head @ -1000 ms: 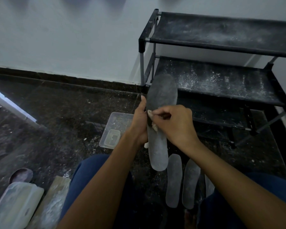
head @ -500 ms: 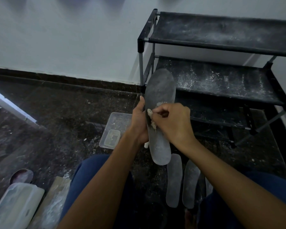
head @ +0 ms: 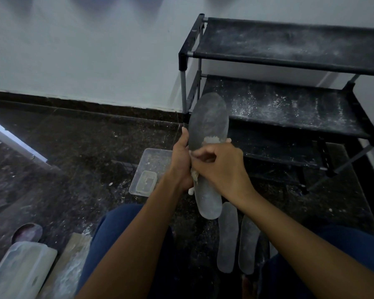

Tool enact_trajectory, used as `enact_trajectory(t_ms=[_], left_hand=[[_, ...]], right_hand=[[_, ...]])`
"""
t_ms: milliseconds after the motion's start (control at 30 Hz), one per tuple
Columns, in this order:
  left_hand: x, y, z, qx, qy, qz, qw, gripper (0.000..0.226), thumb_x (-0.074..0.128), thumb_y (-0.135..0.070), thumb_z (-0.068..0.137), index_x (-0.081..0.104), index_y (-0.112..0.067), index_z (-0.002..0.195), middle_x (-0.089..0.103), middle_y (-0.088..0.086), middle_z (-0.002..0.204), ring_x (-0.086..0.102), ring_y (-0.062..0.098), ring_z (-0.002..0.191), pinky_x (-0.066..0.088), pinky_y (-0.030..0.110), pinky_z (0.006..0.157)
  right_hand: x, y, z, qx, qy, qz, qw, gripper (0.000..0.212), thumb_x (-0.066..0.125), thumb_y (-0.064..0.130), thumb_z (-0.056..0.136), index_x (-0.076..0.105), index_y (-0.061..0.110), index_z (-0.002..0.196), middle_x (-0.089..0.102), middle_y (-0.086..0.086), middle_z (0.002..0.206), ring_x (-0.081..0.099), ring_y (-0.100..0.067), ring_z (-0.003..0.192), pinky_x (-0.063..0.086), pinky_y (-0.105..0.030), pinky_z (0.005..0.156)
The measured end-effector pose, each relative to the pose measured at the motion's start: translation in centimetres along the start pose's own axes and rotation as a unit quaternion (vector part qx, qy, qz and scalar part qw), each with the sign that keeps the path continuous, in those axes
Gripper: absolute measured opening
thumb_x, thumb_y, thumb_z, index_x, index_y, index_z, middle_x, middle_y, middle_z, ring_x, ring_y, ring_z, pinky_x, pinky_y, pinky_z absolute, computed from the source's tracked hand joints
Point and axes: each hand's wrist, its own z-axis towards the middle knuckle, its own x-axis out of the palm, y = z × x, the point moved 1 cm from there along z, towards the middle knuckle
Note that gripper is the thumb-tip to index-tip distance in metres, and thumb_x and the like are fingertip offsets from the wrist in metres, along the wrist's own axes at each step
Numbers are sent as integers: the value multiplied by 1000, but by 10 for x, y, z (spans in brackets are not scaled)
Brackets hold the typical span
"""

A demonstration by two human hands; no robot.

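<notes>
A pale wall (head: 84, 50) is seen at the far side, above a dark speckled floor (head: 84, 147) dusted with white. A black rack (head: 289, 46) of dusty shelves stands at the far right against the wall. At the near left a clear box (head: 20, 270) lies beside a board (head: 73, 255).

In the middle, in front of the rack and above the floor, a grey insole (head: 207, 119) is held upright with its broad end far. It is gripped at its waist by the left hand (head: 181, 160): the thumb is laid along the left edge, and the fingers are wrapped behind, one tip showing at the right edge. The right hand (head: 222, 165) is laid over the insole's face with its fingers curled and the tips drawn together at the left edge; what is pinched there cannot be told.

A clear tub (head: 153, 152) sits on the floor just left of the hands. Two more insoles (head: 227, 236) lie side by side on the floor near the knees. A spoon (head: 27, 231) lies just beyond the box. A white patch (head: 212, 139) is seen on the held insole, just above the right hand.
</notes>
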Motion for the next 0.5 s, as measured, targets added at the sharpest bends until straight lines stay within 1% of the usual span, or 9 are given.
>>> enact_trajectory(t_ms=[100,133,167,233,300,333,367,433,500], left_hand=[[0,-2,-1,3,6,-3,1000,76,26,-62,94,59,4,114,68,23,106,69,28,92,57,37,80],[-1,-2,0,5,6,5,1000,75,25,-62,94,60,2,113,69,21,104,70,27,89,58,36,76],[0,-2,0,6,8,14,1000,73,24,-62,95,62,-1,111,70,18,100,71,26,85,58,36,73],[2,-1,0,10,10,29,999,71,23,-63,94,64,-6,107,70,14,93,70,24,77,57,34,67],[5,0,-1,7,20,33,999,70,24,-65,93,63,-9,109,69,13,92,66,24,76,55,35,64],[6,1,-1,3,24,37,999,69,26,-65,93,62,-10,111,69,13,94,66,23,78,54,36,66],[8,2,-2,1,26,44,999,65,27,-63,94,63,-10,110,70,12,93,67,23,78,54,36,68],[7,4,-3,6,23,58,998,59,28,-56,97,65,-10,102,73,9,87,70,20,75,56,33,69],[6,3,-3,10,14,67,998,58,29,-55,97,65,-9,98,74,8,84,71,18,75,57,31,72]], right_hand=[[-10,0,2,33,86,-24,995,6,71,14,78,75,11,80,73,0,77,64,1,70,46,-1,65],[-16,0,4,35,91,-31,995,5,71,15,78,75,12,79,72,1,76,63,3,68,45,0,62],[-21,0,8,22,69,-40,997,6,71,17,79,75,12,79,72,2,76,63,4,66,46,-1,61],[-31,-3,16,-45,-32,-72,996,11,68,19,84,74,10,87,71,-1,78,62,1,60,50,-7,61],[-35,-7,23,-111,-104,-123,981,13,66,15,86,72,7,94,69,-5,82,62,-6,65,48,-7,66],[-34,-9,27,-131,-114,-150,973,13,66,13,86,72,6,95,68,-7,84,61,-8,70,46,-6,69],[-33,-11,29,-144,-111,-169,969,13,66,11,85,72,6,96,68,-8,86,62,-11,73,45,-7,71],[-28,-14,29,-153,-77,-189,967,14,66,9,85,72,6,97,68,-9,88,64,-15,75,49,-16,73],[-21,-14,23,-143,-17,-199,969,15,65,11,85,72,7,97,69,-7,90,64,-13,76,48,-12,70]])
